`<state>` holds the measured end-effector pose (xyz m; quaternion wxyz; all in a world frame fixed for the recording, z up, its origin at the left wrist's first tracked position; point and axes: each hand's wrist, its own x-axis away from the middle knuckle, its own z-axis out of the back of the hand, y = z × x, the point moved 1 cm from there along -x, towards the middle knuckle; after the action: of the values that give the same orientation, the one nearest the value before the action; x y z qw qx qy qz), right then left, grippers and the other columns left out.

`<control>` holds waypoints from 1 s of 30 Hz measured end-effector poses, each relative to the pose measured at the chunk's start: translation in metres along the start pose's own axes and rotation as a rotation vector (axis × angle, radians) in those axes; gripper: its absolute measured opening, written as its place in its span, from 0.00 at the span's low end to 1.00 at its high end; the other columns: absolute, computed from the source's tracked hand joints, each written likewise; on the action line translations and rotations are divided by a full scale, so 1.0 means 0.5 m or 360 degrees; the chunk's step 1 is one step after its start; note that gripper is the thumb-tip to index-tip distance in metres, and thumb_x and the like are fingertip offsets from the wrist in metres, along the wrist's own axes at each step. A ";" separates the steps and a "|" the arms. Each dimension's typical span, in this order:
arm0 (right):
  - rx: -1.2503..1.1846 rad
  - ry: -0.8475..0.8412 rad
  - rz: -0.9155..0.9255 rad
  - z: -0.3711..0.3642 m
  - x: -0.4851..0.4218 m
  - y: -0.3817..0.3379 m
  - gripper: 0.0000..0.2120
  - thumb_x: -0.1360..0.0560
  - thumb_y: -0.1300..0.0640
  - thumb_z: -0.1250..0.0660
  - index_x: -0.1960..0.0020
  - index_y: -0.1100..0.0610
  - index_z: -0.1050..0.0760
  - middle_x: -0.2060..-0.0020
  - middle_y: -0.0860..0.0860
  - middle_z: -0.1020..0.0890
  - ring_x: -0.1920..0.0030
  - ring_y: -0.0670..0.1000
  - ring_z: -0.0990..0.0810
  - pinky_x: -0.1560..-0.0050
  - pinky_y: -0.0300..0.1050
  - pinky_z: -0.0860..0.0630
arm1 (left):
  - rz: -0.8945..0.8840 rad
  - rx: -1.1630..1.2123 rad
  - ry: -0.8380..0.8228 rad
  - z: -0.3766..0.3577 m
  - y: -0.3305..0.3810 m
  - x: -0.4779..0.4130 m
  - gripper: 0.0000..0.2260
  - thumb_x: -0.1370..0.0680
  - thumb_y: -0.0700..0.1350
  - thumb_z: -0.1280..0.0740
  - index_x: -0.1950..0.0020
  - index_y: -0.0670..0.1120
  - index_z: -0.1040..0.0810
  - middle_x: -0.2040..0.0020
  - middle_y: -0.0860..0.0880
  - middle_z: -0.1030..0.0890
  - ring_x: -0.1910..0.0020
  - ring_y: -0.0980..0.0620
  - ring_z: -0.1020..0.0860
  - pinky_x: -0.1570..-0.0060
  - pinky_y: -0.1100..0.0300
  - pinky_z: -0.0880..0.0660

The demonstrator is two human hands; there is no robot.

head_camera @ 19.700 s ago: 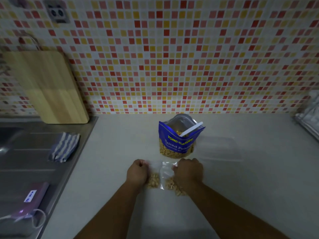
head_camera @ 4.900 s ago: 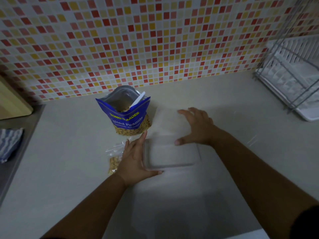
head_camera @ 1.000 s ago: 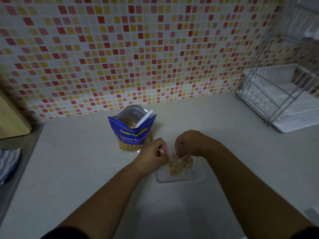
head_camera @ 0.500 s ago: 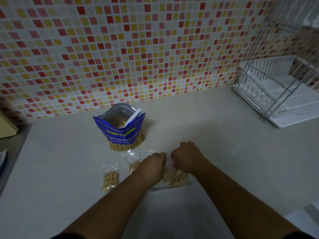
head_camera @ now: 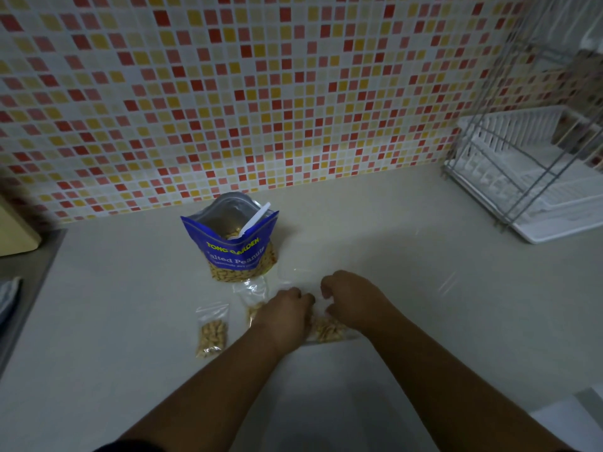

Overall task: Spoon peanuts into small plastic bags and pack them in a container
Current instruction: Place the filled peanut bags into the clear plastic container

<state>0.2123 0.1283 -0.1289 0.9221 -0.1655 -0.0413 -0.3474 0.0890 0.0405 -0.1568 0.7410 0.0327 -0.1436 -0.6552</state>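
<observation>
The blue salted peanuts bag [head_camera: 230, 252] stands open near the tiled wall, a white spoon [head_camera: 256, 218] sticking out of it. In front of it, a clear shallow container [head_camera: 350, 337] holds a small peanut-filled bag [head_camera: 326, 329]. My left hand [head_camera: 285, 313] and my right hand [head_camera: 350, 298] are over that container with curled fingers, holding the bag's clear top between them. A second filled small bag [head_camera: 212, 331] lies flat to the left. A third small bag [head_camera: 253, 293] lies partly behind my left hand.
A wire dish rack on a white tray [head_camera: 535, 190] fills the right back corner. A steel sink edge [head_camera: 29, 288] and a wooden board [head_camera: 16, 230] sit at far left. Faint clear plastic [head_camera: 447, 282] glints on the counter to the right.
My hands have drawn slightly apart over the bag in the container. The view has shifted a little; the bags and the peanut bag have stayed in place.
</observation>
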 end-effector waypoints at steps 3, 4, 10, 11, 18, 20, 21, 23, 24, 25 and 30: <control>-0.0012 -0.0073 -0.0035 -0.026 0.005 0.007 0.14 0.28 0.61 0.36 0.42 0.57 0.26 0.45 0.56 0.24 0.44 0.56 0.25 0.49 0.45 0.30 | 0.0053 -0.0044 -0.0023 -0.005 0.003 0.000 0.13 0.25 0.47 0.39 0.43 0.44 0.25 0.45 0.42 0.24 0.44 0.42 0.26 0.50 0.54 0.26; -0.0035 -0.0070 -0.0042 -0.030 0.005 0.007 0.15 0.28 0.62 0.37 0.42 0.57 0.26 0.45 0.56 0.24 0.44 0.57 0.24 0.48 0.45 0.30 | 0.0062 -0.0067 -0.0018 -0.006 0.004 -0.001 0.14 0.25 0.48 0.39 0.43 0.44 0.25 0.45 0.42 0.24 0.43 0.42 0.27 0.49 0.53 0.26; -0.0134 -0.0131 -0.0090 -0.027 -0.007 0.013 0.17 0.28 0.58 0.34 0.40 0.54 0.25 0.42 0.55 0.24 0.40 0.56 0.25 0.42 0.46 0.29 | 0.0029 -0.0080 0.0094 -0.006 0.006 0.007 0.16 0.26 0.49 0.40 0.40 0.46 0.26 0.43 0.42 0.24 0.42 0.42 0.28 0.47 0.53 0.26; -0.0156 -0.0108 -0.0095 -0.022 -0.010 0.012 0.17 0.29 0.57 0.33 0.40 0.53 0.25 0.42 0.55 0.24 0.40 0.56 0.26 0.41 0.46 0.29 | 0.0007 -0.0021 0.0174 0.000 0.002 0.011 0.17 0.27 0.50 0.41 0.41 0.46 0.25 0.44 0.42 0.23 0.43 0.42 0.27 0.48 0.53 0.26; -0.0273 0.0286 0.0018 0.024 -0.070 -0.087 0.12 0.29 0.50 0.31 0.47 0.53 0.21 0.50 0.52 0.17 0.45 0.54 0.23 0.44 0.44 0.27 | 0.0605 0.0714 0.0694 0.079 -0.120 0.062 0.06 0.27 0.44 0.37 0.60 0.44 0.22 0.59 0.42 0.19 0.58 0.41 0.21 0.61 0.58 0.28; -0.0162 0.0267 0.0059 0.015 -0.096 -0.132 0.12 0.27 0.48 0.33 0.48 0.54 0.20 0.51 0.53 0.16 0.45 0.55 0.23 0.43 0.44 0.26 | 0.0892 0.0729 0.0670 0.086 -0.180 0.082 0.08 0.27 0.46 0.37 0.55 0.44 0.20 0.54 0.40 0.18 0.53 0.40 0.21 0.56 0.57 0.27; -0.0060 0.0253 0.0076 0.007 -0.108 -0.154 0.13 0.26 0.47 0.34 0.47 0.54 0.20 0.50 0.53 0.17 0.44 0.56 0.24 0.42 0.45 0.27 | 0.0991 0.0709 0.0584 0.085 -0.206 0.091 0.13 0.29 0.49 0.38 0.51 0.45 0.20 0.51 0.39 0.19 0.50 0.40 0.21 0.52 0.56 0.27; 0.0174 0.0249 0.0070 -0.013 -0.126 -0.191 0.16 0.25 0.46 0.37 0.46 0.55 0.21 0.47 0.54 0.18 0.42 0.58 0.26 0.42 0.47 0.30 | 0.1085 0.0495 0.0267 0.074 -0.245 0.107 0.21 0.31 0.54 0.38 0.42 0.46 0.23 0.44 0.40 0.22 0.44 0.40 0.23 0.43 0.56 0.28; 0.0254 0.0244 0.0037 -0.023 -0.132 -0.203 0.17 0.25 0.45 0.38 0.46 0.56 0.22 0.46 0.54 0.19 0.41 0.58 0.27 0.41 0.48 0.32 | 0.1090 0.0363 0.0126 0.064 -0.257 0.113 0.22 0.30 0.53 0.36 0.38 0.46 0.25 0.41 0.41 0.24 0.42 0.41 0.24 0.40 0.56 0.30; 0.0299 0.0223 -0.0013 -0.032 -0.137 -0.212 0.17 0.25 0.44 0.38 0.45 0.56 0.22 0.46 0.54 0.20 0.40 0.58 0.28 0.41 0.49 0.34 | 0.1090 0.0300 0.0061 0.053 -0.265 0.119 0.21 0.28 0.51 0.35 0.36 0.46 0.27 0.40 0.41 0.26 0.40 0.40 0.25 0.39 0.56 0.31; 0.0454 0.0020 -0.0243 -0.067 -0.154 -0.237 0.15 0.25 0.45 0.40 0.45 0.52 0.24 0.44 0.50 0.20 0.37 0.54 0.33 0.38 0.52 0.38 | 0.1090 0.0329 0.0050 0.018 -0.282 0.128 0.15 0.28 0.44 0.37 0.42 0.44 0.24 0.42 0.40 0.26 0.41 0.38 0.26 0.40 0.53 0.29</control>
<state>0.0753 0.0817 -0.1424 0.9074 -0.0269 -0.0968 -0.4080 -0.0423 -0.0408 -0.1704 0.9125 0.0676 -0.2004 -0.3502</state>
